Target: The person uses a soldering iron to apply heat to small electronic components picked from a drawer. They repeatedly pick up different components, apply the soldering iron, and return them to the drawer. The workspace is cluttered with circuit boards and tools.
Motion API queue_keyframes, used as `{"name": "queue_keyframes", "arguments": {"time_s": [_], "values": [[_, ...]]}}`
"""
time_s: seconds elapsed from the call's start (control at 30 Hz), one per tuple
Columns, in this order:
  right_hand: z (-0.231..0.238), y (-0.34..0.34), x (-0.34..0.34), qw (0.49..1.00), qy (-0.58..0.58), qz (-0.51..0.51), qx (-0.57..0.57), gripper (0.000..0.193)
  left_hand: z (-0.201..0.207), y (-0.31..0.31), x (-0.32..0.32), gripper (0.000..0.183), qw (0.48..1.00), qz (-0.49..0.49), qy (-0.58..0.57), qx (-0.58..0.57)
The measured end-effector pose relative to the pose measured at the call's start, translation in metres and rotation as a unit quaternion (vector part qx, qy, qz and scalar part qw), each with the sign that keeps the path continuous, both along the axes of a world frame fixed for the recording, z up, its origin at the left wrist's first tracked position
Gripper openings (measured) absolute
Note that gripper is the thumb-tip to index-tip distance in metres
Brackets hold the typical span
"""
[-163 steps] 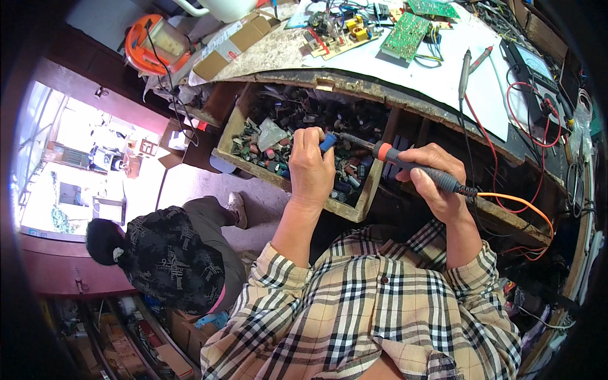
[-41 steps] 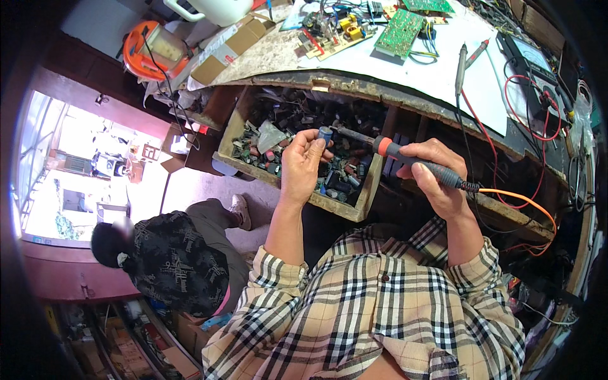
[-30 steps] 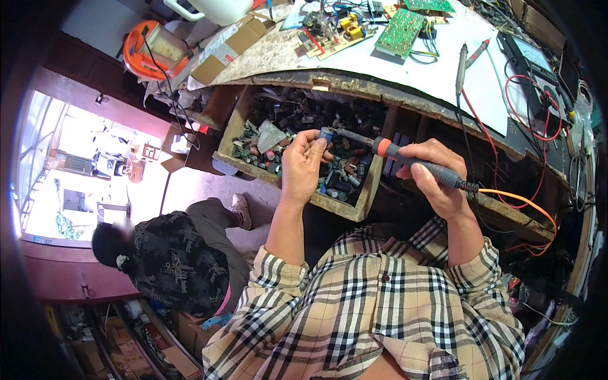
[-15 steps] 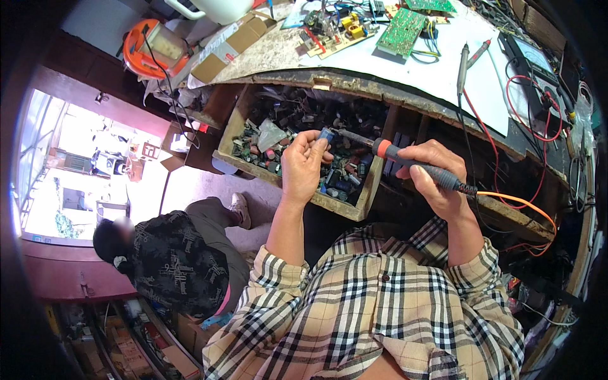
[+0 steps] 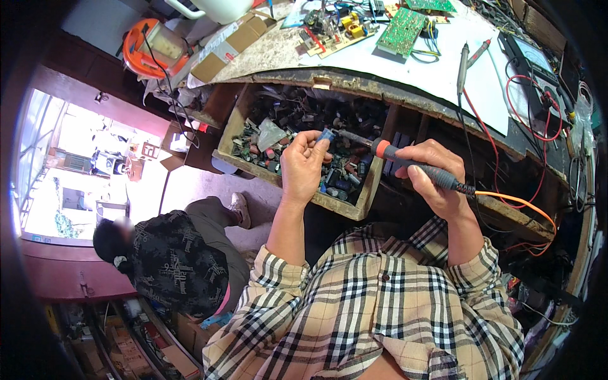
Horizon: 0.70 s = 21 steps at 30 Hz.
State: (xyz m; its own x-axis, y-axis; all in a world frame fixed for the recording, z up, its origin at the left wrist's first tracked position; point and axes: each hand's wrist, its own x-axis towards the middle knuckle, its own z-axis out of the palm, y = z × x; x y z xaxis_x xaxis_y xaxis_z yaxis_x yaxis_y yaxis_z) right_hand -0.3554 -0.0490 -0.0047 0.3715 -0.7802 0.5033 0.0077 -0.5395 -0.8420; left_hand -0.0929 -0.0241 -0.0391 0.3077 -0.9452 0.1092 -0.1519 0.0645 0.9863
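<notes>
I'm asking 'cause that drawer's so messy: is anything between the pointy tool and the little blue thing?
Nothing visible blocks the way. The right hand points the corded tool at the blue part in the left hand. The loose parts lie beneath. I can't tell whether the tip touches.

This looks like an electronics repair workshop: taking the middle of the view as the clock's centre, a worn workbench (image 5: 272, 58) spans twelve to two o'clock, with a green circuit board (image 5: 401, 33) at one and an analogue multimeter (image 5: 533, 58) with red and black test leads at two. A wooden drawer (image 5: 335, 206) close in at twelve brims with loose electronic components (image 5: 341, 182), and a corded soldering iron (image 5: 437, 175) points into it from three o'clock.
</notes>
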Motion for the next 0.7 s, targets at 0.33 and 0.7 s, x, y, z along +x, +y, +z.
{"name": "queue_keyframes", "arguments": {"time_s": [0.33,0.7], "values": [[0.0012,0.0,-0.0002,1.0,0.017,-0.005,-0.007,0.023,-0.0028,-0.0001,0.0012,0.016,1.0,0.005,0.011,-0.002],[0.0062,0.0,0.0004,0.999,0.035,0.013,-0.031,0.026,-0.0006,0.0006,0.0002,0.015,1.0,0.009,0.021,-0.004]]}}
